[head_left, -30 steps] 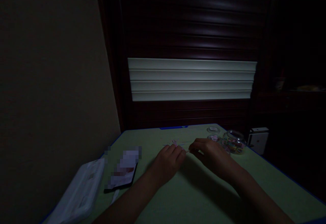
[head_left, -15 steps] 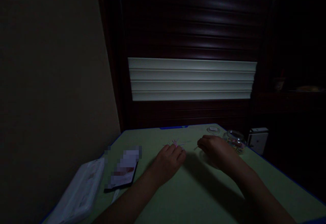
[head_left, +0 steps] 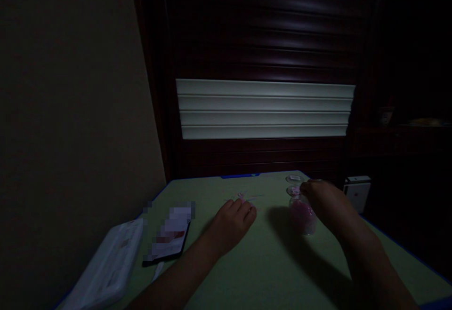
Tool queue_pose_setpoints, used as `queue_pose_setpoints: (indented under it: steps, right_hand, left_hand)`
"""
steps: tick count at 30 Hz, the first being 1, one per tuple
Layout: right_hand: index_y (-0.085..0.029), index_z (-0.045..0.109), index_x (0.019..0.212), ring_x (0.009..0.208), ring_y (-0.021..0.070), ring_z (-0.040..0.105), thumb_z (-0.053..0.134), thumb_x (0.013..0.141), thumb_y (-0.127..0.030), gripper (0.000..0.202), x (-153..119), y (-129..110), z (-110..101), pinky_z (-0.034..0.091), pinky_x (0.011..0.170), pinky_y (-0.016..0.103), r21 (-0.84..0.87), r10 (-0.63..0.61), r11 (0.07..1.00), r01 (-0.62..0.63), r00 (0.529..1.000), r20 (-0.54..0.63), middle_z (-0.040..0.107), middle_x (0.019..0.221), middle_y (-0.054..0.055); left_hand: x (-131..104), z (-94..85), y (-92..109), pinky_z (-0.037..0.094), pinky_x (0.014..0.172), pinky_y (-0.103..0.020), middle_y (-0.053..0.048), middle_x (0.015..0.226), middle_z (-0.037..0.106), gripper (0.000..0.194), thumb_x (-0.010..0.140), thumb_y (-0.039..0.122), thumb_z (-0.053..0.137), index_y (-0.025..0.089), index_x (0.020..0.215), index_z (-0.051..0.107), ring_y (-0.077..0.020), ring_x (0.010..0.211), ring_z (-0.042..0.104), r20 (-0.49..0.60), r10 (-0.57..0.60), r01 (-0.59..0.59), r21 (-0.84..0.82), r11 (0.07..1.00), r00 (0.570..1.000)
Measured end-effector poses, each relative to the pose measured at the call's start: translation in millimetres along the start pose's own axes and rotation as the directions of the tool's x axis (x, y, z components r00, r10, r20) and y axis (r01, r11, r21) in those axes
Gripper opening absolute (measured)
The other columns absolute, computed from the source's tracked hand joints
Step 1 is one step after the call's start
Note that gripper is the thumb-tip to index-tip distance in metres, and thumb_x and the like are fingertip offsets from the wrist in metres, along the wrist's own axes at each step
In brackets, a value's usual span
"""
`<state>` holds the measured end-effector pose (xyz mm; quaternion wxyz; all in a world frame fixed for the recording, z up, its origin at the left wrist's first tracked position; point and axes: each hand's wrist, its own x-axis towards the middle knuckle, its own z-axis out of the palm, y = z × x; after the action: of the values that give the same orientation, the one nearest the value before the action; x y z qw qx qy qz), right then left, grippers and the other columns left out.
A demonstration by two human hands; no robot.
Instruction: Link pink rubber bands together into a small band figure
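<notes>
My left hand [head_left: 235, 220] rests on the green tabletop with its fingers curled and pressed together. Thin pinkish-white strands [head_left: 241, 196] fan out just past its fingertips; what it grips underneath is hidden. Over at the right, my right hand [head_left: 326, 202] is bent downward with fingers closed, beside a clear container with pink contents [head_left: 302, 216]. Anything between those fingertips is too dark to make out. Behind them lie a small round lid with pink on it [head_left: 293, 191] and a clear lid with a white label [head_left: 294, 178].
A phone [head_left: 169, 234] and a long white case [head_left: 109, 258] lie on the table's left side. The green table [head_left: 247, 272] has a blue edge. Beyond it stands a dark slatted panel with a pale band [head_left: 264, 110]. A white box [head_left: 357, 194] is past the right edge.
My right hand has swung right, away from the strands; the thin piece at its fingertips no longer shows. It now covers the jar of coloured pieces and uncovers the pink container. My left hand stays put.
</notes>
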<state>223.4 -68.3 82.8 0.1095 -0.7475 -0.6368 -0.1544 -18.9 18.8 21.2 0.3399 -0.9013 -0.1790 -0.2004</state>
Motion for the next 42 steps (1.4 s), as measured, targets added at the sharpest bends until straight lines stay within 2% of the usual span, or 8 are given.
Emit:
queue_pose_setpoints:
  steps: [5,16,22,26,32,36,39,42]
  right_hand:
    - [-0.019,0.065,0.075,0.07,0.0193,0.06,0.044,0.078,-0.016,0.021,-0.9,3.3,0.1,0.033,0.055,0.026,0.02,0.036,0.999,-0.037,0.998,0.059,0.066,0.081,0.011]
    - [-0.02,0.067,0.083,0.073,0.0199,0.061,0.045,0.077,-0.016,0.023,-0.1,4.1,4.2,0.036,0.057,0.026,0.05,0.056,0.997,-0.06,0.994,0.092,0.066,0.084,0.011]
    - [-0.022,0.066,0.09,0.08,0.0194,0.061,0.042,0.08,-0.014,0.027,-1.1,-0.5,-0.5,0.038,0.063,0.026,0.068,0.015,0.998,-0.018,0.998,0.054,0.066,0.093,0.01]
    - [-0.019,0.066,0.087,0.075,0.0172,0.061,0.038,0.086,-0.018,0.028,-1.0,-15.8,-4.0,0.038,0.06,0.024,0.137,-0.1,0.986,0.099,0.995,0.004,0.065,0.093,0.01]
    - [-0.019,0.065,0.093,0.08,0.0161,0.06,0.041,0.086,-0.021,0.025,-1.1,-40.5,2.9,0.038,0.067,0.024,0.238,-0.278,0.931,0.277,0.96,-0.032,0.064,0.091,0.008]
    - [-0.02,0.064,0.091,0.077,0.0144,0.059,0.042,0.086,-0.021,0.023,-1.9,-48.9,8.4,0.037,0.066,0.024,0.285,-0.339,0.899,0.331,0.94,-0.023,0.064,0.089,0.006]
    - [-0.019,0.063,0.087,0.073,0.0127,0.057,0.041,0.085,-0.02,0.023,-2.6,-55.2,11.6,0.036,0.062,0.023,0.34,-0.391,0.864,0.37,0.92,-0.007,0.064,0.086,0.006]
    - [-0.017,0.062,0.078,0.066,0.0114,0.055,0.04,0.084,-0.017,0.023,-2.6,-61.4,15.8,0.034,0.059,0.022,0.365,-0.42,0.846,0.388,0.907,0.01,0.062,0.08,0.005]
  left_hand:
    - [-0.1,1.0,0.2,0.041,0.071,-0.034,-0.007,0.093,0.056,0.019,0.086,0.009,0.044,0.014,0.105,0.046,-0.0212,0.084,0.052,-0.003,-0.003,0.003,0.003,1.0,1.0]
    - [-0.4,3.6,-1.4,0.042,0.071,-0.034,-0.006,0.092,0.056,0.019,0.086,0.008,0.042,0.014,0.104,0.048,-0.0209,0.085,0.052,0.001,-0.013,0.013,0.008,1.0,1.0]
    - [0.5,1.8,-3.0,0.042,0.071,-0.034,-0.005,0.091,0.057,0.018,0.088,0.01,0.04,0.016,0.103,0.048,-0.0199,0.082,0.053,0.026,-0.054,0.054,-0.013,0.998,0.998]
    - [-0.8,5.6,-6.3,0.042,0.074,-0.034,-0.005,0.093,0.057,0.021,0.087,0.006,0.039,0.016,0.102,0.049,-0.0201,0.084,0.053,0.045,-0.139,0.14,-0.034,0.99,0.989]
    - [-4.1,7.6,-18.3,0.042,0.078,-0.032,-0.006,0.096,0.056,0.024,0.086,0.004,0.035,0.015,0.1,0.051,-0.0187,0.089,0.053,0.153,-0.347,0.364,-0.104,0.926,0.925]
    - [-5.5,3.5,-26.4,0.041,0.076,-0.03,-0.006,0.094,0.056,0.024,0.088,0.008,0.031,0.015,0.095,0.052,-0.0182,0.087,0.053,0.275,-0.448,0.489,-0.1,0.867,0.851]
    - [-7.2,2.4,-30.9,0.042,0.074,-0.029,-0.007,0.096,0.056,0.024,0.089,0.009,0.031,0.015,0.094,0.053,-0.0177,0.087,0.054,0.368,-0.489,0.549,-0.075,0.832,0.791]
    - [-9.8,4.1,-34.7,0.043,0.072,-0.029,-0.008,0.095,0.057,0.025,0.087,0.009,0.032,0.015,0.093,0.055,-0.0182,0.085,0.056,0.409,-0.509,0.574,-0.045,0.818,0.757]
